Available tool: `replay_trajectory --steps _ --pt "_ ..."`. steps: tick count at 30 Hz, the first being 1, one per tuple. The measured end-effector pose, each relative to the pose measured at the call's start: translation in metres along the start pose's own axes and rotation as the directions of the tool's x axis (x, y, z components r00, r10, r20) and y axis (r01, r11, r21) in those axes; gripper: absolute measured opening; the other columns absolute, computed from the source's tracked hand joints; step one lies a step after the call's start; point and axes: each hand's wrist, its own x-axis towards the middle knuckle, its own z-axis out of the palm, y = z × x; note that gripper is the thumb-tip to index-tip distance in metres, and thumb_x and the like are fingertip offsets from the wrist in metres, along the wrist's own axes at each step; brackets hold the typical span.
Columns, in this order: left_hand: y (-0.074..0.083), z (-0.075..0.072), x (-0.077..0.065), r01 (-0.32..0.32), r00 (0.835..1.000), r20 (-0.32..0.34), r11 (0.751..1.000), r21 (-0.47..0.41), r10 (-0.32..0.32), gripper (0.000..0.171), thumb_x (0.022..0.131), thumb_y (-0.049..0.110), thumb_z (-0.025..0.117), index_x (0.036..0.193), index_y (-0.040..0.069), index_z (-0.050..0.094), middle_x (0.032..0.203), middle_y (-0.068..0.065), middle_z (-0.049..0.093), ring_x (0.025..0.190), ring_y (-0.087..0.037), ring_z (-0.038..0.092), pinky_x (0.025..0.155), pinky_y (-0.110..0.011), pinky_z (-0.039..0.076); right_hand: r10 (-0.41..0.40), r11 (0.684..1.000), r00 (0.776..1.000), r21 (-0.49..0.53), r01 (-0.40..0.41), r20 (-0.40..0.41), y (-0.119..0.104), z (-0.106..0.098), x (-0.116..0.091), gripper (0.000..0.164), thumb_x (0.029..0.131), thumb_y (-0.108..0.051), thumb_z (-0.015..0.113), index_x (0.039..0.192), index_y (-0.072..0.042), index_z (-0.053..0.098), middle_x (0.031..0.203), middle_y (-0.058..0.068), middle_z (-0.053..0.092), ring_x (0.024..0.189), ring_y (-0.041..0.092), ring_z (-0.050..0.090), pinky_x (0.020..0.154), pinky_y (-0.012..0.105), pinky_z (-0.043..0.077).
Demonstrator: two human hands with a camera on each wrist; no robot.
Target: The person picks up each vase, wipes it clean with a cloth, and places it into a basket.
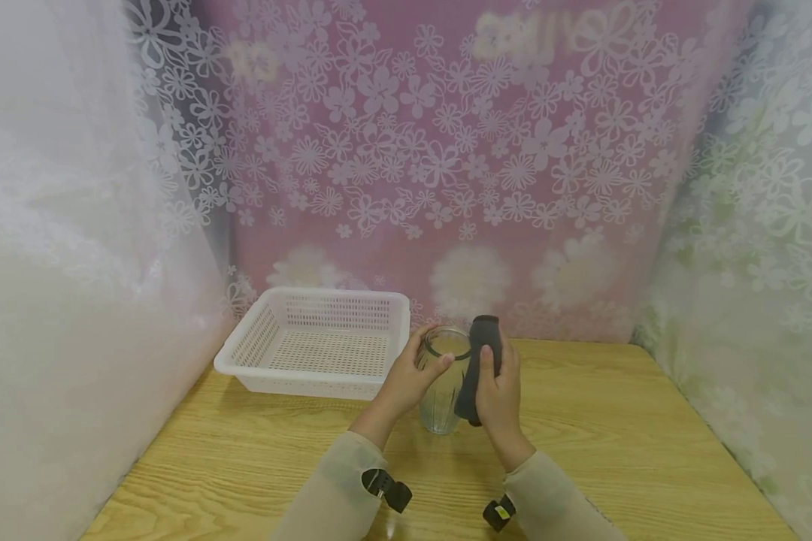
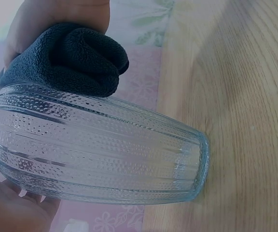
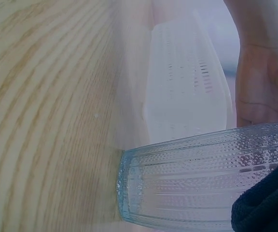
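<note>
In the head view, two pale sleeves (image 1: 334, 488) come in at the bottom, each with a small black device (image 1: 398, 496) at the wrist. The left hand (image 1: 406, 377) is clamped on a ribbed glass vase (image 1: 440, 406), thumb near the rim. The right hand (image 1: 503, 387) is clamped on a folded dark cloth (image 1: 471, 379), which lies along the vase's right side. The vase stands roughly upright above the wood-grain surface (image 1: 616, 436), to the right of a white slotted plastic basket (image 1: 311, 376). A pink flower-patterned curtain (image 1: 446, 150) hangs behind.

In the left wrist view, the vase is closest, its dotted glass tapering to the base; the towelling cloth touches its upper side. Whether the base meets the surface, I cannot tell.

In the right wrist view, the cloth fills the lower right corner against the vase, with the basket blurred beyond.
</note>
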Motion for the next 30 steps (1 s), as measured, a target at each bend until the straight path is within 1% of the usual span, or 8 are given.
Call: replay_trajectory --steps 2,5,12,17,24,25,27,30 --pt "0.0 0.0 0.0 -0.002 1.0 -0.003 1.0 -0.003 0.002 0.067 0.091 0.064 0.062 0.149 0.053 0.031 0.164 -0.001 0.024 0.15 -0.029 0.023 0.115 -0.06 0.025 0.022 1.0 1.0 0.004 -0.022 0.0 0.001 0.0 0.0 0.052 0.109 -0.035 0.04 0.158 -0.017 0.031 0.139 0.02 0.042 0.101 0.031 0.052 0.077 0.044 0.05" --pt "-0.001 0.0 0.001 0.0 1.0 -0.001 1.0 -0.007 0.0 0.066 0.091 0.063 0.062 0.149 0.053 0.031 0.164 -0.001 0.025 0.15 -0.029 0.023 0.115 -0.061 0.024 0.053 0.999 0.999 0.012 -0.053 0.01 0.002 -0.001 0.0 0.053 0.109 -0.037 0.038 0.157 -0.016 0.033 0.134 0.019 0.045 0.1 0.03 0.051 0.077 0.042 0.049" --pt "-0.001 0.001 0.001 0.005 1.0 0.0 1.0 -0.011 -0.005 0.064 0.092 0.06 0.063 0.148 0.054 0.031 0.164 0.0 0.025 0.15 -0.03 0.023 0.115 -0.062 0.024 0.141 0.989 0.989 0.032 -0.142 0.042 0.004 -0.004 -0.002 0.057 0.108 -0.044 0.035 0.157 -0.015 0.032 0.134 0.018 0.045 0.103 0.032 0.051 0.083 0.045 0.047" --pt "0.0 0.001 0.001 0.003 1.0 -0.007 1.0 -0.009 -0.003 0.063 0.093 0.058 0.064 0.147 0.055 0.032 0.163 0.0 0.026 0.15 -0.028 0.023 0.116 -0.06 0.024 0.174 0.984 0.983 0.038 -0.176 0.06 0.008 -0.004 -0.002 0.06 0.108 -0.046 0.033 0.158 -0.013 0.029 0.137 0.018 0.044 0.107 0.033 0.052 0.088 0.047 0.046" --pt "0.001 0.001 0.0 0.002 1.0 -0.014 1.0 -0.006 -0.003 0.061 0.095 0.052 0.064 0.147 0.056 0.033 0.163 0.001 0.026 0.15 -0.028 0.023 0.115 -0.062 0.024 0.235 0.97 0.969 0.045 -0.239 0.075 0.012 -0.004 -0.003 0.061 0.108 -0.049 0.031 0.155 -0.011 0.031 0.125 0.019 0.052 0.102 0.033 0.056 0.084 0.043 0.049" --pt "0.001 0.001 0.0 0.002 1.0 -0.014 1.0 -0.006 -0.002 0.061 0.095 0.052 0.064 0.147 0.056 0.033 0.163 0.001 0.026 0.15 -0.028 0.023 0.115 -0.062 0.024 0.242 0.968 0.967 0.048 -0.246 0.076 0.012 -0.004 -0.003 0.062 0.108 -0.049 0.031 0.155 -0.01 0.031 0.127 0.02 0.052 0.104 0.034 0.056 0.086 0.044 0.049" --pt "0.002 0.001 0.0 0.004 1.0 -0.013 1.0 -0.006 -0.004 0.061 0.095 0.052 0.064 0.147 0.056 0.032 0.163 0.0 0.025 0.15 -0.029 0.023 0.114 -0.063 0.024 0.248 0.966 0.965 0.052 -0.253 0.084 0.013 -0.004 -0.004 0.064 0.108 -0.05 0.031 0.156 -0.008 0.03 0.136 0.022 0.05 0.116 0.038 0.054 0.096 0.05 0.047" --pt "0.002 0.001 0.0 0.006 1.0 -0.009 1.0 -0.009 -0.006 0.062 0.094 0.054 0.064 0.147 0.057 0.032 0.164 0.0 0.024 0.15 -0.03 0.022 0.114 -0.064 0.024 0.253 0.963 0.963 0.069 -0.26 0.092 0.014 -0.004 -0.005 0.065 0.108 -0.049 0.032 0.158 -0.007 0.027 0.149 0.023 0.042 0.131 0.042 0.045 0.108 0.057 0.038"
